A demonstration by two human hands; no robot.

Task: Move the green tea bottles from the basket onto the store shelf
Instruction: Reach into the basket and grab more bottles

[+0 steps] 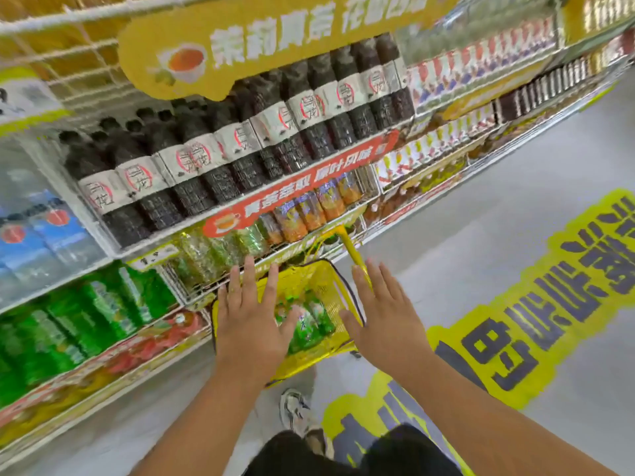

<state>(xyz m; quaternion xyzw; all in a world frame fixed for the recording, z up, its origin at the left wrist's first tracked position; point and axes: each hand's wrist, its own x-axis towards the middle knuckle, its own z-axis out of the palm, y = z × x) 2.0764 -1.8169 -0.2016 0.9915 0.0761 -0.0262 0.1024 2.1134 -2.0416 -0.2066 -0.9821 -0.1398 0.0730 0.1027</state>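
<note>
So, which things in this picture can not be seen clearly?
- Number of green tea bottles in the yellow basket: head view, the left hand covers part.
- Bottle labels: blurred.
- Basket's near wall: behind both hands; right hand.
- Top shelf: cut off by the edge.

Above the hands, a row of dark bottles with white labels point(237, 146) stands under a yellow hanging sign point(275, 39). Blue-labelled water bottles point(31, 235) sit far to their left. To their right, yellow floor lettering point(536, 314) spreads across the grey floor point(481, 207); below them shows a white sneaker point(297, 412).
</note>
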